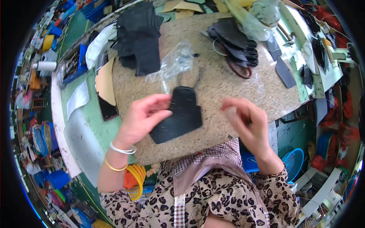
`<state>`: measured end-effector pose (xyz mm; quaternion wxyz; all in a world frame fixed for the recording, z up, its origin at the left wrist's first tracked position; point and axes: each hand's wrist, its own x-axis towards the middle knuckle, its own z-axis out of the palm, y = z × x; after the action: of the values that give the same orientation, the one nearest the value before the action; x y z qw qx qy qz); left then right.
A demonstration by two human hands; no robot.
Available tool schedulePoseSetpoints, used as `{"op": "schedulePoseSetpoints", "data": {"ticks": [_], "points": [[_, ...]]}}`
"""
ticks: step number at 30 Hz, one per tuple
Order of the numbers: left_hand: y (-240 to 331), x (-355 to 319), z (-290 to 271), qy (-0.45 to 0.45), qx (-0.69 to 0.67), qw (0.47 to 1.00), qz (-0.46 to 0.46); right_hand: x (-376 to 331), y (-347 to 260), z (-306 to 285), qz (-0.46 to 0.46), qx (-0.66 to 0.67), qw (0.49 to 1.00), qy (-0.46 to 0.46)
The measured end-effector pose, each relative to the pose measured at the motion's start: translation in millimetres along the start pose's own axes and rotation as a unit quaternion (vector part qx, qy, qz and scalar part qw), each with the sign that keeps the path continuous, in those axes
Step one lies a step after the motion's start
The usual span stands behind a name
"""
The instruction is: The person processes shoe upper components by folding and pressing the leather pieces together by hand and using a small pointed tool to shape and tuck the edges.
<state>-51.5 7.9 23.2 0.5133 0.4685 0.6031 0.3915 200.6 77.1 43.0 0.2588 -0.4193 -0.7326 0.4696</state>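
A flat black cut piece (178,121), narrow at its far end and wide at its near end, lies on the speckled stone slab (222,89). Several short pale marks show on it. At its left edge is my left hand (142,117), open, thumb and fingers apart, the thumb tip over the piece. My right hand (249,123) hovers to the right of the piece, fingers curled and thumb drawn in toward them. Motion blurs its fingertips, so whatever they pinch cannot be made out. Beyond the piece's far end sits a thin dark loop (198,78).
Crumpled clear plastic (176,62) lies past the piece. Black sheets (138,38) are stacked at the far left, and a bundle of black pieces (237,45) at the far right. A hammer (291,38) rests beyond. Left of the slab are a phone (108,108) and tan card (105,81).
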Motion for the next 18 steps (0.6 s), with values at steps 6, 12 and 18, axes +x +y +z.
{"op": "schedulePoseSetpoints", "data": {"ticks": [6,12,18], "points": [[-4.5,1.7,20.7,-0.042,0.174,0.977,0.112,-6.9,39.1,33.4,0.092,0.099,0.987,-0.091],[-4.7,-18.0,50.3,-0.003,0.347,0.892,0.289,-3.9,30.9,42.5,0.215,0.162,0.963,0.001],[-20.3,-20.7,59.0,0.049,0.258,0.939,0.223,-8.8,36.2,49.9,0.154,0.133,0.979,0.004]]}}
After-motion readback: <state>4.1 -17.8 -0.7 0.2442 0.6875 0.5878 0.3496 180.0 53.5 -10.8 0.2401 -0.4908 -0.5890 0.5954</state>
